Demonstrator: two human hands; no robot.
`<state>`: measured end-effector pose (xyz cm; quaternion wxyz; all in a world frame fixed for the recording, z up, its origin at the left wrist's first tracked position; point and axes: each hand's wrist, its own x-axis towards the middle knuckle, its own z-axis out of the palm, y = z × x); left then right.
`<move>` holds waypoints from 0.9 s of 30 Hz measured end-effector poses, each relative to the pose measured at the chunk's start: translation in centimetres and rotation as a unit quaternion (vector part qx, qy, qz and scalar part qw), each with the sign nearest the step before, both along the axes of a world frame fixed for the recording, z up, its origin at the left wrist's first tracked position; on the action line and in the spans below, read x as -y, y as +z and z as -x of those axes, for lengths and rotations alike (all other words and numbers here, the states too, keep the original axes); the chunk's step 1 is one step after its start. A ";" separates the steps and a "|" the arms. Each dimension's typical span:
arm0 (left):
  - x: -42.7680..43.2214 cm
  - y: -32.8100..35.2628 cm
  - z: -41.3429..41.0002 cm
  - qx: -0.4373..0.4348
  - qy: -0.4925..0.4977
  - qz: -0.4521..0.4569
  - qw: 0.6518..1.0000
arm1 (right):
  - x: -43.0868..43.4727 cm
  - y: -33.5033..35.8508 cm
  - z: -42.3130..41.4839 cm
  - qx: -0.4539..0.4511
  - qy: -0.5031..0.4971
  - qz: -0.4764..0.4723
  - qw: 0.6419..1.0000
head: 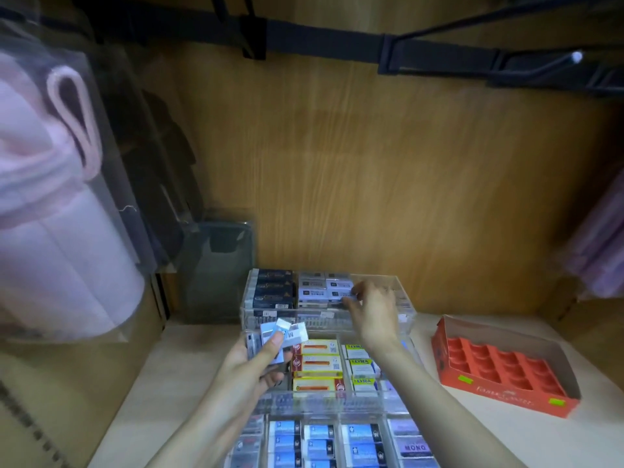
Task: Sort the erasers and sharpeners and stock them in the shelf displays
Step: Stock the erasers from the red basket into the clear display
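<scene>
A clear acrylic tiered display (pixel 407 309) stands on the shelf, its rows filled with boxed erasers. My left hand (pixel 256 359) grips a small stack of white and blue erasers (pixel 283 332) over the middle tier's left side. My right hand (pixel 371 310) reaches into the top tier and pinches a white eraser (pixel 349 298) next to the white boxes (pixel 322 288). Dark boxes (pixel 271 288) fill the top tier's left column. Red and yellow boxes (pixel 317 363) and Lyra erasers (pixel 361 366) lie in the middle tier. Blue erasers (pixel 337 440) fill the bottom tier.
A red cardboard tray with moulded wells (pixel 499 366) sits at the right on the pale shelf (pixel 472 434). A wooden back panel (pixel 371 180) rises behind. Pink packaged goods (pixel 44 214) hang at the left, and a clear dark-tinted package (pixel 219 258) stands beside the display.
</scene>
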<state>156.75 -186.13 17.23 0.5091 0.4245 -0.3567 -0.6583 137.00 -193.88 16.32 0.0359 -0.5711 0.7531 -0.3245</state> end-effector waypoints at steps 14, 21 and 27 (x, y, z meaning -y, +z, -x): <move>-6.2 1.1 -0.5 -0.029 -0.059 0.004 0.998 | -15.1 1.6 -6.8 0.454 0.211 0.057 0.864; -8.6 1.0 -0.4 -0.013 -0.051 -0.007 0.999 | -18.0 1.6 -6.2 0.583 0.120 0.097 0.797; -9.5 0.4 -0.9 0.017 -0.055 -0.013 0.998 | -19.6 0.9 -4.8 0.614 0.087 0.036 0.783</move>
